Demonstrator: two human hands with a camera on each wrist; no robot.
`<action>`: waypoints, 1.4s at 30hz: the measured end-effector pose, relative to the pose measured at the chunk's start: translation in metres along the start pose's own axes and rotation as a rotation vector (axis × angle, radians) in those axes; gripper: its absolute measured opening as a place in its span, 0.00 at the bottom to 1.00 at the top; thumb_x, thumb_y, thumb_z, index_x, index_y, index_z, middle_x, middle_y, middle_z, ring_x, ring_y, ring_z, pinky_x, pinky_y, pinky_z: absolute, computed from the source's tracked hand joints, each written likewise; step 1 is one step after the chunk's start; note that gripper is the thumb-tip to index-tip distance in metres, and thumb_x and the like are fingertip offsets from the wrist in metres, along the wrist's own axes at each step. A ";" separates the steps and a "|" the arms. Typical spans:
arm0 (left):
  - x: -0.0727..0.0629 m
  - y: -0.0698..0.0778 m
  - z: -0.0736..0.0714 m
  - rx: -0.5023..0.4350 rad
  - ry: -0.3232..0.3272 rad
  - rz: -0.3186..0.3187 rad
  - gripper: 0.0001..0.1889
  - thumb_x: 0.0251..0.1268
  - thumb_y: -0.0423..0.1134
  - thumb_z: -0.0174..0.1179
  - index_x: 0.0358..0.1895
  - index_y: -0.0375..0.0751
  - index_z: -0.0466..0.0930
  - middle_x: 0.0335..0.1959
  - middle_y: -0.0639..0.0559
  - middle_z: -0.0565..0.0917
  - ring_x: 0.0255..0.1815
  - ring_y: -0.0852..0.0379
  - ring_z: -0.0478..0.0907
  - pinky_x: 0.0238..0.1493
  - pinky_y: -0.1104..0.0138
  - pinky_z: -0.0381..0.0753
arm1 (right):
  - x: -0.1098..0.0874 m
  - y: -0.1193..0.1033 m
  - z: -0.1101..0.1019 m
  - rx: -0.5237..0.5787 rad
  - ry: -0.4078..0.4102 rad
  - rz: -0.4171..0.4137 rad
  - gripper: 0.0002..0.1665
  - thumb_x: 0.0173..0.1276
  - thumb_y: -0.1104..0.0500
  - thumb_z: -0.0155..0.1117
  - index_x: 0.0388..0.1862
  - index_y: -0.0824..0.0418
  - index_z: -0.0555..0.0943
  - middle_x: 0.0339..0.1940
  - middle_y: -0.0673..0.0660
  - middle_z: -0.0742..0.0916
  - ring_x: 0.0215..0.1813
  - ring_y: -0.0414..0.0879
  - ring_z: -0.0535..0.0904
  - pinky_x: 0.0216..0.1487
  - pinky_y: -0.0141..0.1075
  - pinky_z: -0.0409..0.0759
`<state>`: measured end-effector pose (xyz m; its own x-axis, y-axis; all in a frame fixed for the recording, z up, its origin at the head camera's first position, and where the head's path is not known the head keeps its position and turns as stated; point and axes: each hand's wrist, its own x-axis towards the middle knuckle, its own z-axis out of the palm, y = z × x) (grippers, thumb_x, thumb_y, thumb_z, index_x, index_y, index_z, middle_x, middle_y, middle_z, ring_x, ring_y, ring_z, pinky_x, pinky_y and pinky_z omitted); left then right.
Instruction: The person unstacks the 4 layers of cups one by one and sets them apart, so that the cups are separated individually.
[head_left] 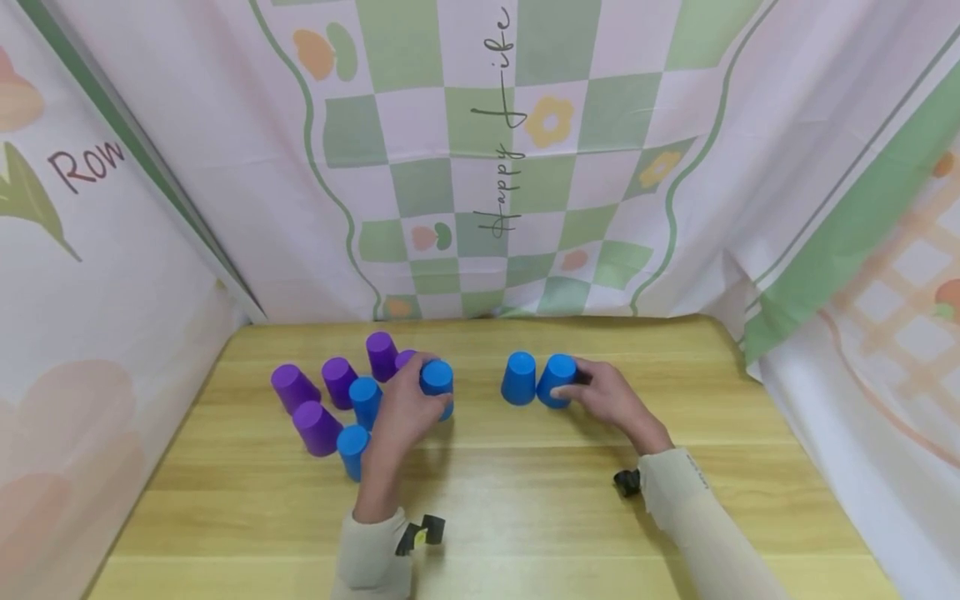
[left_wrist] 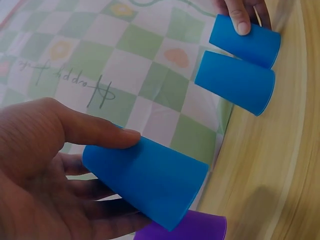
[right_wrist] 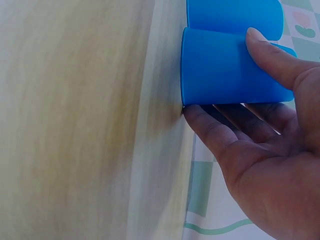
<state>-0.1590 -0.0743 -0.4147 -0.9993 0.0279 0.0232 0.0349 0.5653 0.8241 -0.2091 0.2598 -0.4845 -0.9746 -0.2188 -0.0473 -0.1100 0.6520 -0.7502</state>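
Note:
My left hand (head_left: 405,410) grips a blue cup (left_wrist: 150,177) turned upside down, thumb on one side and fingers on the other. A shadow falls on the table below that cup, which looks raised. Just behind it a purple cup (left_wrist: 187,227) is partly hidden. To the right, my right hand (head_left: 603,393) holds another upside-down blue cup (right_wrist: 230,67) between thumb and fingers, its rim at the tabletop. Close on its left stands a second blue cup (head_left: 519,379). Two more blue cups, one farther back (head_left: 365,402) and one nearer (head_left: 352,452), stand beside the left hand and wrist.
Several upside-down purple cups (head_left: 317,429) stand at the left of the wooden table (head_left: 525,517). A printed checkered cloth (head_left: 487,167) hangs along the back edge, with more cloth at both sides.

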 end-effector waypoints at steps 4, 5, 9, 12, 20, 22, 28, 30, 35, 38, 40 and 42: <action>0.000 -0.002 -0.005 0.020 -0.010 0.003 0.27 0.65 0.32 0.70 0.66 0.39 0.76 0.60 0.41 0.84 0.63 0.40 0.81 0.69 0.42 0.78 | 0.000 0.000 0.001 0.000 0.002 0.003 0.26 0.73 0.45 0.72 0.62 0.57 0.83 0.54 0.57 0.88 0.53 0.53 0.81 0.58 0.53 0.85; 0.000 -0.003 -0.006 0.025 -0.014 0.002 0.26 0.65 0.32 0.70 0.66 0.39 0.76 0.60 0.41 0.84 0.62 0.40 0.81 0.68 0.42 0.79 | 0.000 0.000 0.001 0.001 0.001 0.005 0.25 0.73 0.45 0.72 0.62 0.56 0.83 0.54 0.57 0.88 0.53 0.53 0.81 0.58 0.53 0.85; 0.000 -0.006 -0.010 0.036 -0.026 -0.012 0.26 0.65 0.32 0.69 0.66 0.40 0.75 0.60 0.40 0.84 0.61 0.41 0.81 0.67 0.41 0.80 | 0.000 0.000 0.001 -0.003 0.003 0.005 0.24 0.72 0.45 0.72 0.60 0.56 0.84 0.53 0.57 0.88 0.52 0.53 0.81 0.58 0.53 0.85; 0.000 -0.008 -0.014 0.048 -0.036 -0.023 0.26 0.63 0.32 0.69 0.65 0.39 0.76 0.60 0.40 0.84 0.61 0.40 0.81 0.67 0.40 0.80 | 0.001 -0.001 0.000 -0.005 0.000 -0.003 0.24 0.73 0.44 0.72 0.60 0.56 0.84 0.53 0.57 0.88 0.52 0.53 0.81 0.58 0.53 0.85; 0.001 -0.014 -0.022 0.110 -0.095 -0.056 0.24 0.63 0.32 0.70 0.62 0.39 0.77 0.63 0.37 0.83 0.64 0.36 0.80 0.66 0.38 0.79 | 0.002 0.000 0.001 -0.002 0.005 -0.007 0.25 0.72 0.45 0.73 0.60 0.57 0.84 0.52 0.57 0.88 0.51 0.52 0.81 0.57 0.52 0.84; 0.001 -0.015 -0.023 0.114 -0.102 -0.067 0.23 0.63 0.32 0.70 0.62 0.38 0.78 0.63 0.37 0.83 0.64 0.36 0.80 0.66 0.38 0.79 | 0.002 0.000 0.001 -0.002 0.009 -0.001 0.25 0.72 0.45 0.73 0.61 0.57 0.84 0.52 0.56 0.88 0.51 0.53 0.81 0.58 0.52 0.84; 0.004 -0.023 -0.022 0.144 -0.090 -0.093 0.23 0.59 0.28 0.66 0.59 0.35 0.77 0.56 0.38 0.85 0.56 0.40 0.81 0.63 0.42 0.81 | 0.002 0.001 0.002 -0.006 0.009 0.004 0.27 0.72 0.45 0.73 0.63 0.57 0.83 0.54 0.57 0.88 0.52 0.53 0.82 0.59 0.53 0.84; 0.005 -0.025 -0.020 0.160 -0.082 -0.096 0.23 0.55 0.26 0.64 0.57 0.34 0.77 0.51 0.39 0.85 0.50 0.41 0.81 0.60 0.44 0.83 | 0.002 0.001 0.001 -0.007 0.006 -0.003 0.27 0.72 0.44 0.72 0.64 0.57 0.83 0.54 0.57 0.88 0.52 0.53 0.82 0.59 0.54 0.84; 0.008 -0.030 -0.016 0.188 -0.074 -0.124 0.25 0.52 0.24 0.60 0.58 0.32 0.75 0.48 0.40 0.83 0.46 0.44 0.78 0.54 0.48 0.84 | 0.002 0.001 0.001 -0.003 0.006 -0.013 0.28 0.72 0.44 0.72 0.65 0.58 0.82 0.54 0.58 0.88 0.53 0.53 0.82 0.58 0.54 0.84; 0.009 -0.031 -0.014 0.199 -0.072 -0.151 0.27 0.54 0.23 0.59 0.61 0.31 0.74 0.51 0.39 0.82 0.49 0.43 0.78 0.55 0.47 0.84 | 0.002 0.001 0.001 -0.002 0.007 -0.008 0.29 0.72 0.45 0.72 0.66 0.58 0.82 0.55 0.58 0.88 0.53 0.53 0.82 0.59 0.54 0.84; 0.009 -0.031 -0.013 0.204 -0.070 -0.169 0.27 0.55 0.23 0.59 0.62 0.31 0.73 0.52 0.38 0.82 0.51 0.42 0.78 0.57 0.46 0.84 | 0.002 0.001 0.001 0.000 0.006 -0.006 0.30 0.73 0.45 0.72 0.67 0.59 0.81 0.56 0.58 0.88 0.54 0.54 0.82 0.59 0.54 0.84; 0.009 -0.031 -0.013 0.208 -0.067 -0.178 0.28 0.55 0.24 0.59 0.63 0.31 0.72 0.54 0.38 0.82 0.52 0.41 0.78 0.59 0.44 0.83 | 0.002 0.001 0.001 0.001 0.005 -0.008 0.31 0.73 0.45 0.72 0.67 0.59 0.81 0.56 0.59 0.88 0.54 0.54 0.82 0.59 0.54 0.84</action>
<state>-0.1696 -0.1022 -0.4328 -0.9872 -0.0364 -0.1550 -0.1331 0.7232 0.6777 -0.2110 0.2593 -0.4858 -0.9747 -0.2201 -0.0380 -0.1174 0.6497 -0.7510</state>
